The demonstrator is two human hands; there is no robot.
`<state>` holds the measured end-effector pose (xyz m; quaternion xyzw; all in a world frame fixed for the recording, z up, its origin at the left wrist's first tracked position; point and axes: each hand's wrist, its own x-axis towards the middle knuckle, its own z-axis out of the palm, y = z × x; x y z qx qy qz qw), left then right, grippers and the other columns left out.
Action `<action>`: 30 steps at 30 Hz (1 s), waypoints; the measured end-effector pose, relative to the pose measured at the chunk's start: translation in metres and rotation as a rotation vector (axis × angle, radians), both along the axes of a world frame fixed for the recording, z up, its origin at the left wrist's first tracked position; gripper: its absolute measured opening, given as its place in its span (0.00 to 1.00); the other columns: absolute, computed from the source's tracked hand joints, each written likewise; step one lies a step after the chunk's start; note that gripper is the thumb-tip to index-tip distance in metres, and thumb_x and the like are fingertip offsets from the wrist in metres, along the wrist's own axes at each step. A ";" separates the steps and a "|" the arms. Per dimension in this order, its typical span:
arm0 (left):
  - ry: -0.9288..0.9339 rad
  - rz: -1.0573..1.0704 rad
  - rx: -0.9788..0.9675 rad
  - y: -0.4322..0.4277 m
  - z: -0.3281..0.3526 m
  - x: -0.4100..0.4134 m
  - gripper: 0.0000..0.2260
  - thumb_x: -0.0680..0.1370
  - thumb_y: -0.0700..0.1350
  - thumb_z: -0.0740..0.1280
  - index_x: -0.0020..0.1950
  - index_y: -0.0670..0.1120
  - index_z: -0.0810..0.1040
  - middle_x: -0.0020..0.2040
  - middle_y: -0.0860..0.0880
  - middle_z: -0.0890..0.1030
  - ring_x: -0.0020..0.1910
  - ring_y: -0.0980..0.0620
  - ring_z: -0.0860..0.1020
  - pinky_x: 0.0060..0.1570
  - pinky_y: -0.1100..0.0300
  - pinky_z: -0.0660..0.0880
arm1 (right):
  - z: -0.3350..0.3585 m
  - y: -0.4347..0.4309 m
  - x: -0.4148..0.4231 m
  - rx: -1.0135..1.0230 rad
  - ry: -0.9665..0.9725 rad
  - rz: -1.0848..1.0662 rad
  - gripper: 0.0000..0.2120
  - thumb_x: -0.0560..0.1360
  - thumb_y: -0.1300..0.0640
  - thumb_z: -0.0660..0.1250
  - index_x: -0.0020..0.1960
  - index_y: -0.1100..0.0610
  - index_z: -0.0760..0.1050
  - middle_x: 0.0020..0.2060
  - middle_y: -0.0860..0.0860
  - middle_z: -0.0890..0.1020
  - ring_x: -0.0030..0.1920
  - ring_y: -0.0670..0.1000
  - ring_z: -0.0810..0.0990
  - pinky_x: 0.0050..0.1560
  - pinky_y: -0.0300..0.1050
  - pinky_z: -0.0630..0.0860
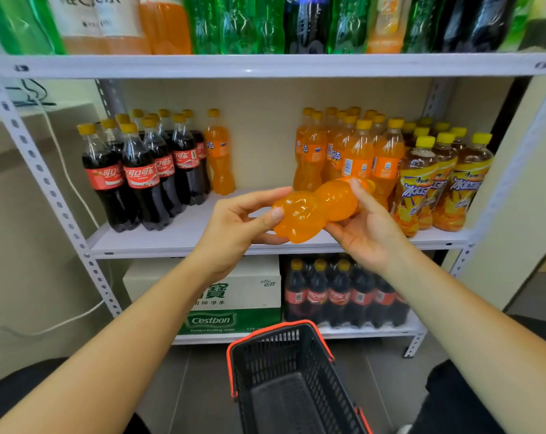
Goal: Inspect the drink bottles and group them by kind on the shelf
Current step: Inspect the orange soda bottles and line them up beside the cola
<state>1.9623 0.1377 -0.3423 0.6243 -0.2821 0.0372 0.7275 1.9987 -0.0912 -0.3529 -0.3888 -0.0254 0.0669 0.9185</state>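
Bottle (pixel 315 208) of orange soda, held in the air in front of the middle shelf (pixel 171 245) by both hands. The left grip (pixel 234 223) pinched the lobed base between thumb and fingers; the right grip (pixel 368 233) was curled round the upper body, near the yellow cap. The long axis lay roughly level, with the base toward the viewer and lower left and the cap pointing up and right, toward the orange group (pixel 349 151) standing just behind it. That group stood between an open stretch of shelf on its left and the teas (pixel 443 180) on its right, touching them. The colas (pixel 140 170) stood well apart at the left end, with a stray orange bottle (pixel 220 155) just beside them. The step was judged to be inspection. Shelving would call for swinging the bottle upright, cap up, and the right grip was the nearer to the orange group. A basket (pixel 278 325) stood on the floor below the hands.
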 end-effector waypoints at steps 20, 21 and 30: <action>0.013 0.045 0.545 0.009 -0.017 0.011 0.32 0.69 0.51 0.81 0.72 0.61 0.74 0.65 0.60 0.78 0.56 0.55 0.83 0.51 0.60 0.81 | -0.006 0.004 0.008 -0.271 -0.039 -0.104 0.25 0.68 0.49 0.77 0.62 0.53 0.76 0.55 0.55 0.87 0.57 0.57 0.86 0.49 0.59 0.84; 0.026 0.063 0.546 0.005 -0.020 0.012 0.32 0.69 0.53 0.80 0.72 0.60 0.74 0.63 0.60 0.79 0.54 0.56 0.83 0.50 0.61 0.81 | -0.007 0.007 0.008 -0.308 -0.050 -0.115 0.27 0.67 0.49 0.78 0.64 0.53 0.76 0.55 0.54 0.87 0.57 0.56 0.86 0.48 0.59 0.85; -0.084 0.599 0.990 -0.012 -0.047 0.044 0.34 0.63 0.70 0.76 0.67 0.61 0.75 0.52 0.62 0.80 0.49 0.55 0.79 0.45 0.53 0.75 | -0.004 0.036 0.027 -0.623 -0.148 -0.220 0.25 0.70 0.51 0.79 0.65 0.51 0.76 0.56 0.50 0.85 0.56 0.53 0.85 0.51 0.58 0.85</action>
